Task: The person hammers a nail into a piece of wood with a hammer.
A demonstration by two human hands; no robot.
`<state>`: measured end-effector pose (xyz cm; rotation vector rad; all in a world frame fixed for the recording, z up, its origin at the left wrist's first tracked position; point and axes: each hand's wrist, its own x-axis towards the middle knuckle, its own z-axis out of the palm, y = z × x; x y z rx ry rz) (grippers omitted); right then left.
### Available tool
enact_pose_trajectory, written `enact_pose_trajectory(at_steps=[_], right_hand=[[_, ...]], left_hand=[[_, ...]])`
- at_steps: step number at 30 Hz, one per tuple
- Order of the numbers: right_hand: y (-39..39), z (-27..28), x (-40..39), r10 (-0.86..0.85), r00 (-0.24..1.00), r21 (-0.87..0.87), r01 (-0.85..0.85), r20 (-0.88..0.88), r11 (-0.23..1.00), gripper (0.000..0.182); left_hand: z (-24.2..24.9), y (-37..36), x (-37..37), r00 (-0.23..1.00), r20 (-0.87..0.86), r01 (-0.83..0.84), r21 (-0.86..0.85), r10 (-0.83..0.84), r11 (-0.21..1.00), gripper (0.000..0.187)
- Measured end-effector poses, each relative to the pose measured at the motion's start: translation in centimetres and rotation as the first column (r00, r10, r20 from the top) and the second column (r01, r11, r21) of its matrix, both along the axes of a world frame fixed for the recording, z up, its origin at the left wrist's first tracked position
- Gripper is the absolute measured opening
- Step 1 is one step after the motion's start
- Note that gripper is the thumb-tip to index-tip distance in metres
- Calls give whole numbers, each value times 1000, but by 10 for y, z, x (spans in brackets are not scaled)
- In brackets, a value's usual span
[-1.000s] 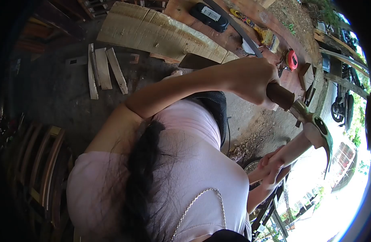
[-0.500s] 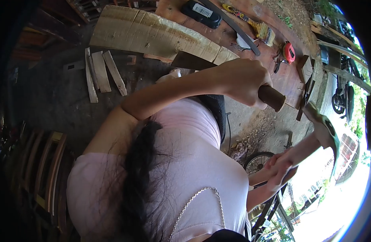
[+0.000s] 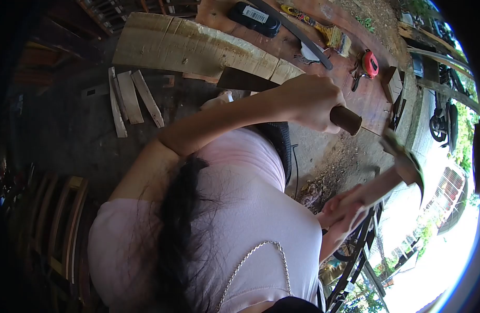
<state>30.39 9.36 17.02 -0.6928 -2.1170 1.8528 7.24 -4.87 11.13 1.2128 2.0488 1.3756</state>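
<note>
My left hand [image 3: 315,103] is wrapped round the brown handle [image 3: 346,120] of a tool, with the handle's end sticking out of the fist. A dark flat blade [image 3: 242,79], partly hidden by my forearm, lies in line with that handle beside a long, rough wooden board [image 3: 182,46]. Lower right, my right hand [image 3: 347,211] grips a hammer [image 3: 406,166] by its pale handle. The hammer's metal head is raised, apart from the brown handle.
A black case [image 3: 254,20], a dark metal strip [image 3: 302,39], a paintbrush [image 3: 336,40] and a red tape measure [image 3: 370,63] lie on a reddish board [image 3: 354,96]. Wood strips [image 3: 130,97] are at left. A wooden corner piece [image 3: 392,85] sits near the board's edge.
My right hand and the hammer have shifted left and slightly up in the view. My left hand keeps its hold on the brown handle, almost unmoved.
</note>
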Motion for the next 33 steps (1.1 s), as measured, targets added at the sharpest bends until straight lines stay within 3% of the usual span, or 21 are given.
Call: enact_pose_trajectory(at_steps=[1, 3, 4, 5, 8, 13, 15, 17, 19, 20, 21, 23, 24, 28, 33], right_hand=[[1, 1, -2, -3, 1000, 0, 3, -4, 1000, 62], [12, 1, -4, 147, 955, 166, -194, 257, 967, 62], [12, 6, -4, 127, 951, 157, -177, 282, 972, 64], [11, 6, -1, 119, 951, 157, -169, 285, 973, 64], [11, 0, 4, -29, 998, 48, 26, 63, 998, 61], [5, -20, 0, -3, 980, -20, 7, 199, 1000, 57], [15, -26, 10, 11, 980, -90, 7, 200, 996, 54], [16, -28, 11, -32, 991, -113, 47, 133, 992, 51], [15, -33, 9, -174, 983, -304, 183, 57, 935, 48], [8, -35, 4, -279, 951, -248, 305, 135, 919, 45], [6, -38, 5, -280, 951, -253, 305, 130, 918, 45], [5, -44, 7, -70, 952, -247, 147, 297, 958, 42], [9, -43, 8, -44, 950, -275, 133, 309, 952, 41], [12, -34, 6, -197, 946, -122, 234, 256, 965, 47], [24, -29, 6, -260, 951, -153, 286, 167, 946, 47]], left_hand=[[-5, 3, 1, 1000, -4, 3, 0, -3, 1000, 21], [-17, 13, 5, 994, -106, -31, -45, 26, 998, 20], [-18, 13, 7, 994, -106, -28, -46, 23, 999, 20], [-18, 12, 10, 994, -111, -26, -89, 16, 996, 20], [-21, 14, 12, 994, -114, -22, -134, 6, 991, 21], [-19, 17, 6, 994, -109, -44, -111, 32, 993, 22], [-32, 22, 11, 982, -186, -70, -189, 34, 980, 22], [-37, 24, 15, 980, -196, -75, -192, 36, 978, 23], [-40, 25, 16, 977, -209, -78, -195, 36, 978, 23], [-41, 25, 14, 977, -211, -85, -193, 43, 977, 23], [-41, 26, 13, 975, -215, -95, -192, 53, 977, 24], [-39, 21, 10, 980, -196, -88, -217, 44, 972, 24], [-38, 20, 9, 985, -170, -82, -240, 41, 967, 24], [-32, 18, 15, 974, -221, -90, -206, 43, 975, 24], [-24, 25, 21, 977, -212, -58, -191, 16, 980, 23]])
